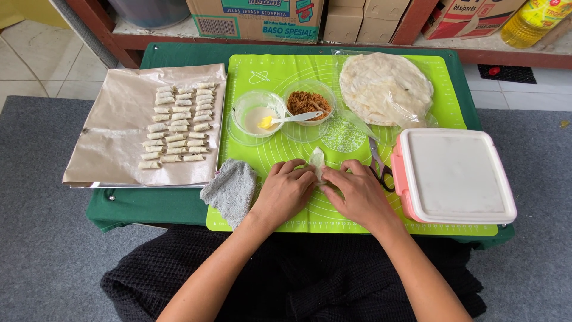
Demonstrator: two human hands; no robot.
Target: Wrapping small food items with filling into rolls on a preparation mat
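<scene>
My left hand (285, 189) and my right hand (357, 192) rest on a green silicone mat (298, 68), fingertips meeting on a small pale wrapper piece (317, 160) that they pinch and fold between them. Behind it stand a clear bowl of whitish paste (257, 113) with a yellow-tipped brush (285, 119) and a clear bowl of brown shredded filling (308, 102). A stack of round thin wrappers (384, 88) lies at the mat's far right.
A tray lined with brown paper (113, 131) holds several small finished rolls (179, 122) on the left. A grey cloth (231, 189) lies by my left wrist, scissors (379, 164) by my right hand, and a pink box with a white lid (453, 176) at right. Shelves with cartons stand behind.
</scene>
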